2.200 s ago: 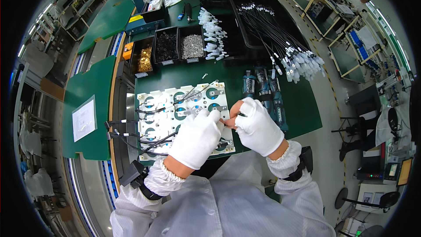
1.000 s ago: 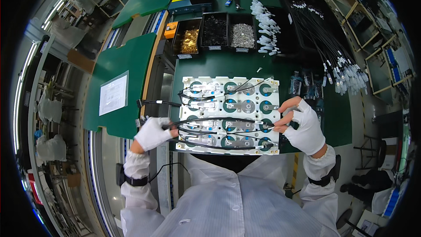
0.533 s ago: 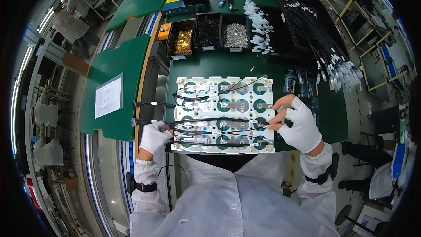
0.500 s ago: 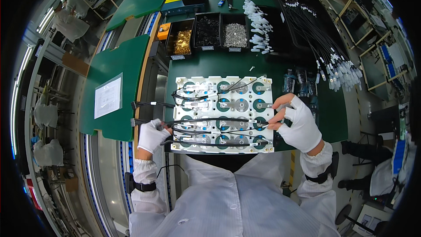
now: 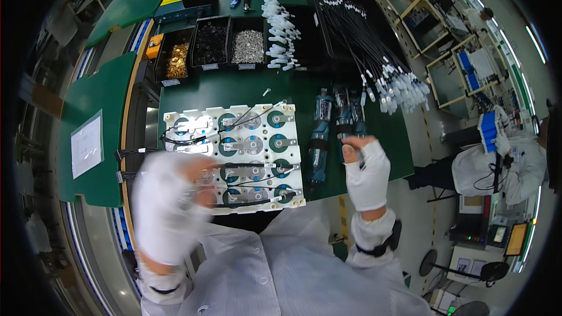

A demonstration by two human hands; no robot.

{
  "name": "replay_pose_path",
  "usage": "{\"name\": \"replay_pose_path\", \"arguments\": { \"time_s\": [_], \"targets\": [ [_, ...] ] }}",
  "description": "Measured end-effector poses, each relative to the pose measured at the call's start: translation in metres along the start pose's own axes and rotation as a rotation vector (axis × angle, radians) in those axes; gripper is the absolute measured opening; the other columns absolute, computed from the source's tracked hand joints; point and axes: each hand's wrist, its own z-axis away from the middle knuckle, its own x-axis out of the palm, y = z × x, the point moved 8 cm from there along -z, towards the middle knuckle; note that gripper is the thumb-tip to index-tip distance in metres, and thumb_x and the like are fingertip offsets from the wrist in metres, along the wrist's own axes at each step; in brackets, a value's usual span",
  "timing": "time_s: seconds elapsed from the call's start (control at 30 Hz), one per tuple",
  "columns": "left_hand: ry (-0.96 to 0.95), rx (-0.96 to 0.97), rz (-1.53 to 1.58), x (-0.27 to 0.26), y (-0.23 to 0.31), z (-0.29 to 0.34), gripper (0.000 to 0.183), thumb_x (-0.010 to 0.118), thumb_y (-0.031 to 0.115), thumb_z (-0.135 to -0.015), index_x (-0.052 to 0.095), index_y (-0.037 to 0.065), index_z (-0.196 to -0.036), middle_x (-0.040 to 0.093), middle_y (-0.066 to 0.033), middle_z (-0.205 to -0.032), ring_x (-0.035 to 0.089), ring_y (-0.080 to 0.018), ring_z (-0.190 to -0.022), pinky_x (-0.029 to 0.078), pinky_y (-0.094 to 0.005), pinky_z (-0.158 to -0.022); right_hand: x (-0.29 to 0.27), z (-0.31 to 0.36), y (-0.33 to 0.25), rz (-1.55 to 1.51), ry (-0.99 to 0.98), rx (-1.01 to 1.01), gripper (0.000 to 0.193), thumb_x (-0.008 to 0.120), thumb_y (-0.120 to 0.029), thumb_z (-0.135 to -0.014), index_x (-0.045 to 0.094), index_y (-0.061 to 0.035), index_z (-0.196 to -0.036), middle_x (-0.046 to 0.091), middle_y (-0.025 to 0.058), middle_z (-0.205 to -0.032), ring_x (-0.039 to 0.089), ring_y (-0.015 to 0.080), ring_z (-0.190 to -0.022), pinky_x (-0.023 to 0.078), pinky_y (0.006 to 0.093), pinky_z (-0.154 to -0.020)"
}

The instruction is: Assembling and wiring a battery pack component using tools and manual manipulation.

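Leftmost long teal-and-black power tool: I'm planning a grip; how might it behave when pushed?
The leftmost teal-and-black power tool could roll, its body looking rounded; being thick and solid-looking, it's probably stiff and fairly heavy.

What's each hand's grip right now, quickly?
Left hand: blurred over the black cables; open or closed cannot be told.
Right hand: beside the power screwdrivers; holding one cannot be told.

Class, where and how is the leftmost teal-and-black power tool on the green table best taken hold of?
Probably around the near, teal section of the leftmost power tool, from above, closing across its width: it lies lengthwise, with bare green tabletop on both sides there, while a neighbouring tool crowds its far half on the right.
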Motion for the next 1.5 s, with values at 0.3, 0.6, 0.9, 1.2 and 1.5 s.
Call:
{"name": "replay_pose_path", "arguments": {
  "time_s": [0.3, 0.6, 0.9, 1.2, 1.5],
  "targets": [
    [-0.166, 0.153, -0.190, 0.118, 0.041, -0.030, 0.018, 0.081, 0.020, -0.079, 0.073, 0.007, -0.087, 0.062, -0.0058, -0.093, 0.061, -0.0286, -0.088, 0.053, -0.0411, -0.074, 0.086, 0.025, 0.088, 0.380, -0.167, 0.384, 0.066, 0.075, -0.040, -0.088, 0.056, 0.0044, -0.133, 0.069, 0.0286, -0.110, 0.067, 0.0431, -0.106, 0.054, 0.0499, -0.088],
    [-0.096, 0.173, -0.182, 0.117, 0.039, -0.028, 0.013, 0.079, 0.017, -0.076, 0.074, 0.011, -0.087, 0.065, -0.0023, -0.094, 0.060, -0.0238, -0.100, 0.048, -0.0429, -0.090, 0.057, 0.058, 0.064, -1.219, -0.466, 0.664, 0.052, 0.073, -0.004, -0.081, 0.049, -0.0053, -0.126, 0.066, 0.0106, -0.097, 0.069, 0.0231, -0.086, 0.058, 0.0369, -0.077],
    [-0.132, 0.168, -0.095, 0.115, 0.026, -0.025, 0.013, 0.076, 0.015, -0.079, 0.076, 0.011, -0.092, 0.068, -0.0009, -0.094, 0.061, -0.0246, -0.100, 0.049, -0.0416, -0.092, -0.013, -0.020, -0.097, -1.269, -0.271, -0.486, 0.051, 0.070, -0.051, -0.095, 0.043, -0.0084, -0.101, 0.060, 0.0064, -0.073, 0.058, 0.0175, -0.051, 0.050, 0.0366, -0.050],
    [-0.109, 0.162, -0.043, 0.117, 0.027, -0.025, 0.010, 0.072, 0.015, -0.084, 0.077, 0.010, -0.090, 0.070, -0.0013, -0.091, 0.064, -0.0247, -0.099, 0.050, -0.0406, -0.090, 0.016, -0.026, -0.098, -1.131, -0.313, -0.380, 0.048, 0.071, -0.047, -0.094, 0.048, -0.0048, -0.101, 0.063, 0.0121, -0.076, 0.060, 0.0226, -0.055, 0.054, 0.0397, -0.059],
    [-0.100, 0.169, -0.066, 0.118, 0.027, -0.026, 0.009, 0.069, 0.016, -0.083, 0.073, 0.009, -0.079, 0.069, -0.0014, -0.089, 0.063, -0.0243, -0.096, 0.050, -0.0404, -0.087, 0.034, -0.031, -0.106, -1.114, -0.510, -0.383, 0.047, 0.078, -0.035, -0.091, 0.050, -0.0009, -0.107, 0.065, 0.0116, -0.079, 0.065, 0.0190, -0.068, 0.057, 0.0333, -0.067]
  ]
}}
